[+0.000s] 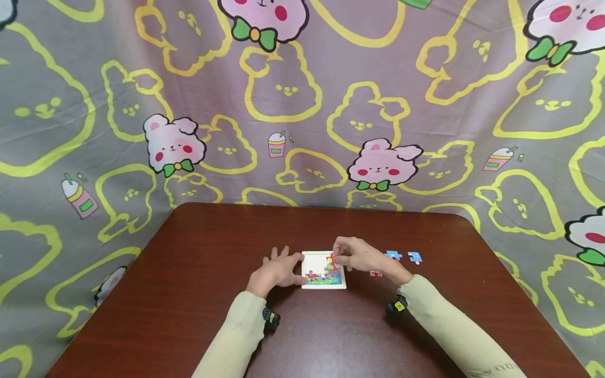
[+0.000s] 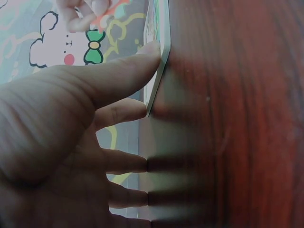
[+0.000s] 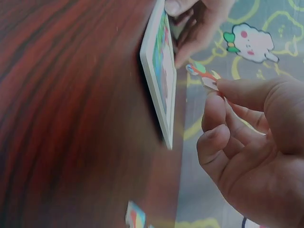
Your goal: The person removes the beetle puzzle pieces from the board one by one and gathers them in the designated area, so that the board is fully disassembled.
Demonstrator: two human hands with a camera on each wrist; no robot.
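- Pinching a small orange-red puzzle piece (image 3: 204, 76) in the right hand (image 1: 358, 254): thumb and index fingers clamped on it, other fingers curled in behind.
- Piece location: above the far right part of the puzzle tray (image 1: 313, 261), apart from its surface; right wrist view shows the gap.
- Tray: white rim, on the bench (image 1: 236, 228), between both hands. All places below are relative to it.
- Left hand (image 1: 275, 273): at the tray's left side. Fingers spread apart and nearly straight; thumb on the rim, index fingertip touching the tray edge near a corner. Remaining fingertips rest on the bench, left of the tray.
- Tray contents: printed scene (image 1: 326, 281) along the near side and up the right side, green and blue with small red figures. Far left part shows bare white base.
- Right of tray, past the right hand: two blue loose pieces, one nearer (image 1: 393, 255), one farther out (image 1: 414, 257).
- Red-and-white loose piece (image 1: 376, 273): also right of tray, just beside the right hand, partly hidden.
- Sleeves (image 1: 232, 338): pale, both running in from the tray's near side.
- Curtain (image 1: 283, 181): beyond the tray, behind the bench, grey-pink with yellow outlines and rabbit faces.
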